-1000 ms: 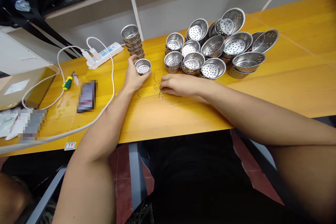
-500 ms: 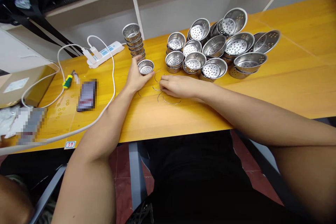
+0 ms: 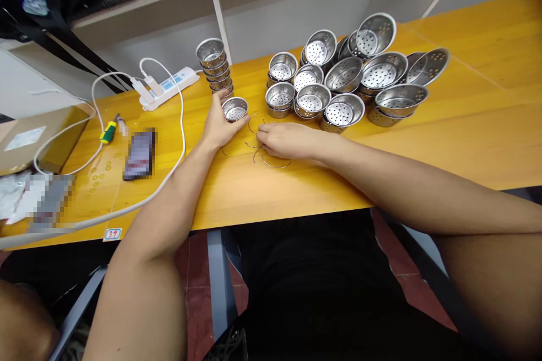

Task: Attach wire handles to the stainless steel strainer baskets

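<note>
A small perforated metal cup point(image 3: 235, 109) stands on the yellow table, with my left hand point(image 3: 218, 124) wrapped round its left and near side, the thumb along the front. Right of it, my right hand point(image 3: 282, 140) rests low over the tabletop, fingers closed and pointing down among several thin curved wires point(image 3: 276, 166). The right fingertips are hidden, so what they pinch cannot be made out. Just behind my left hand rises a stack of similar perforated cups point(image 3: 212, 55). Many more perforated cups point(image 3: 312, 100), nested and partly tilted, stand behind my right hand.
A white power strip point(image 3: 171, 88) with plugs and cables lies at the left back. Nearby are a green-yellow screwdriver point(image 3: 109, 132), a blurred dark phone-like object point(image 3: 139, 155), and small rings point(image 3: 101, 172). A cardboard box point(image 3: 55, 135) sits at the far left, and a thick white cable point(image 3: 127, 207) crosses the table.
My right fingers have shifted slightly among the wires, and a wire tip now shows above them. My left hand stays on the cup.
</note>
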Available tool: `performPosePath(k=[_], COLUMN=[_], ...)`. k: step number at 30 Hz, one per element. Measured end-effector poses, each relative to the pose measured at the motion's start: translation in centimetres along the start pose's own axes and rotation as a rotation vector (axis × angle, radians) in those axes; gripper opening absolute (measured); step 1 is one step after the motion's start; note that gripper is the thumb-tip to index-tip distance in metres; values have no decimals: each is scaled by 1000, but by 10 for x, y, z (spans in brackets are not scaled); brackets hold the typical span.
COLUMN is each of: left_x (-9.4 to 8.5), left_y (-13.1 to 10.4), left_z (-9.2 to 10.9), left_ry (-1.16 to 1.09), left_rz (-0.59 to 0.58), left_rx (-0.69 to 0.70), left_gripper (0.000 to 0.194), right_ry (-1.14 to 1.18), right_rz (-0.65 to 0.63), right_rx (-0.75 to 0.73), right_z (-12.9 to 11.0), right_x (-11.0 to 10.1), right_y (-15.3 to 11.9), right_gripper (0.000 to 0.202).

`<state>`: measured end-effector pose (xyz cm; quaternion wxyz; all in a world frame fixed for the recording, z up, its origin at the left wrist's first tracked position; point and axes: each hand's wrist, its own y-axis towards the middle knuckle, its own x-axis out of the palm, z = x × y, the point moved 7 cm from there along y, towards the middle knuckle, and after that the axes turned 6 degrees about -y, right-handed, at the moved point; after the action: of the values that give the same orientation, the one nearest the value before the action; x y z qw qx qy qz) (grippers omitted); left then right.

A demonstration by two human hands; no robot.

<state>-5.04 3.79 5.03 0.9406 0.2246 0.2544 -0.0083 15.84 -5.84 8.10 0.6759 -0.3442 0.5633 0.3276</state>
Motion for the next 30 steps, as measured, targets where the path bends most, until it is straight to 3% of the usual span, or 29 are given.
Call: performPosePath(k=[6,12,16,26,30], left_x=[2,2,3,3,2], left_y=[-1,-1,0,0,-1], left_z=[-1,-2,-3,-1,0], left_ry=[3,15,0,14,15], left_rz=[-22,-14,-24,-22,-25], left_rx=[3,24,17,19,18], left_gripper=[112,108,113,113,112], right_ry=[39,136,124,8,21], right_rz=[-10,153,91,-71,-54], right_rx=[15,-50,-59,54,30], right_z=[6,16,12,-10,-5], right_x=[4,0,3,-11,-8], right_y=[-1,-8,-3,0,1], right_gripper=[31,24,26,35,31])
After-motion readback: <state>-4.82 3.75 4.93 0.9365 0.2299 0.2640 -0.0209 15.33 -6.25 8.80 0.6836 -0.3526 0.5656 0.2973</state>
